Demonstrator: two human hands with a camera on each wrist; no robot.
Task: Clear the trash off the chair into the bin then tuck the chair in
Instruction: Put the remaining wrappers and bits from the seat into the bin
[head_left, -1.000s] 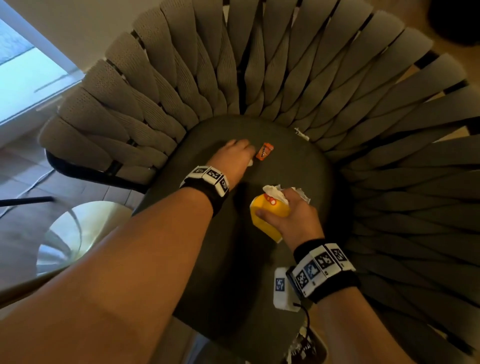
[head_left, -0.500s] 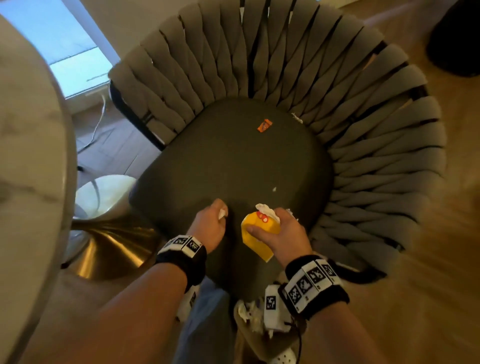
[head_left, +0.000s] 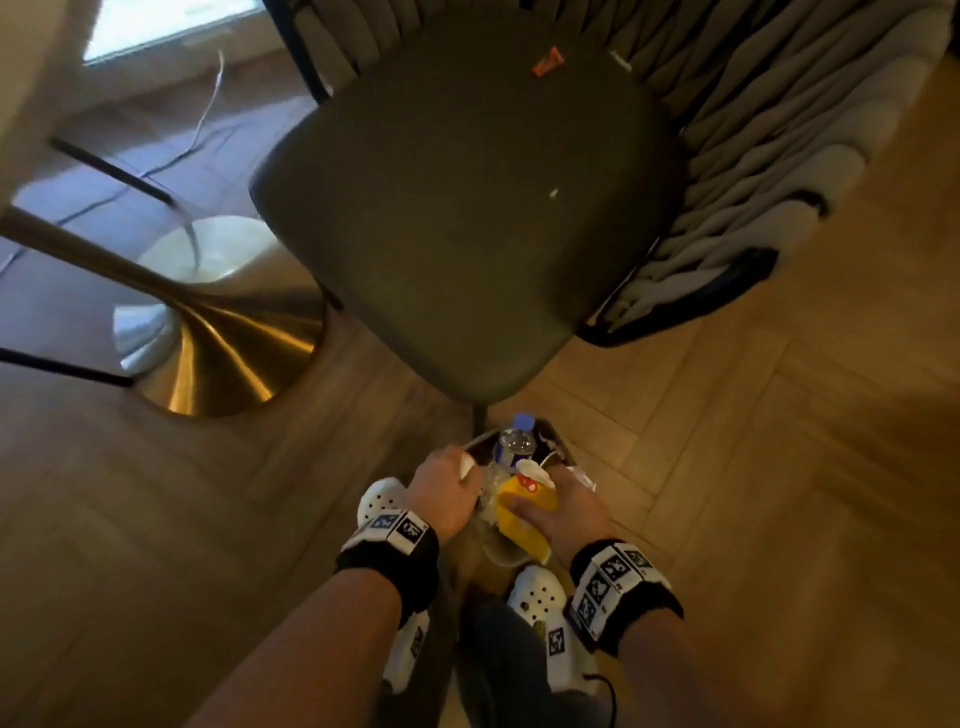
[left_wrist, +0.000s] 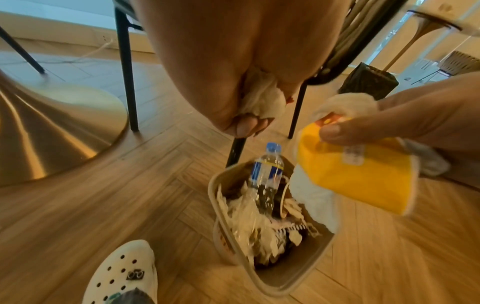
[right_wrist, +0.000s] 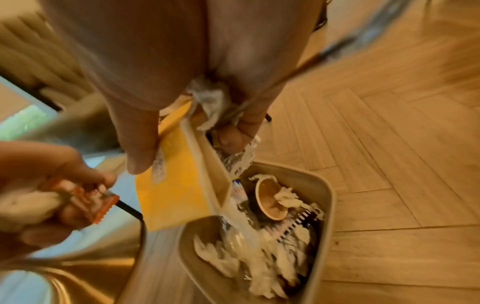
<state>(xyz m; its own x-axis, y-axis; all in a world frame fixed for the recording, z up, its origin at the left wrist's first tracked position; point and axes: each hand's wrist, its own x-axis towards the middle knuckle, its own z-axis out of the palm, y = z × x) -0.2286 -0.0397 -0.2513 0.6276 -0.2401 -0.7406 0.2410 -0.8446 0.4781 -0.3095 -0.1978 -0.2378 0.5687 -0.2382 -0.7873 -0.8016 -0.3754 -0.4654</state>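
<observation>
My left hand (head_left: 452, 488) hovers over the beige bin (head_left: 478, 441) on the floor, gripping a crumpled white tissue (left_wrist: 262, 98) and an orange wrapper (right_wrist: 93, 203). Beside it my right hand (head_left: 561, 504) holds a yellow carton (head_left: 522, 514) and another white tissue (right_wrist: 210, 102) above the bin's rim (right_wrist: 330, 197). The bin is packed with tissues, a paper cup and a water bottle (left_wrist: 267, 170). Beyond it stands the chair, its dark seat (head_left: 457, 208) carrying an orange wrapper (head_left: 548, 61) near the back and a small white scrap (head_left: 554, 193).
A gold table base (head_left: 208, 353) sits on the floor left of the chair. My white clogs (head_left: 382, 499) flank the bin. A cable (head_left: 208, 104) runs along the floor by the window. Open herringbone wood floor lies to the right.
Both hands drew back from the seat and dropped to the bin in front of the chair, carrying the tissues, wrapper and yellow carton. The view pulled back from the chair.
</observation>
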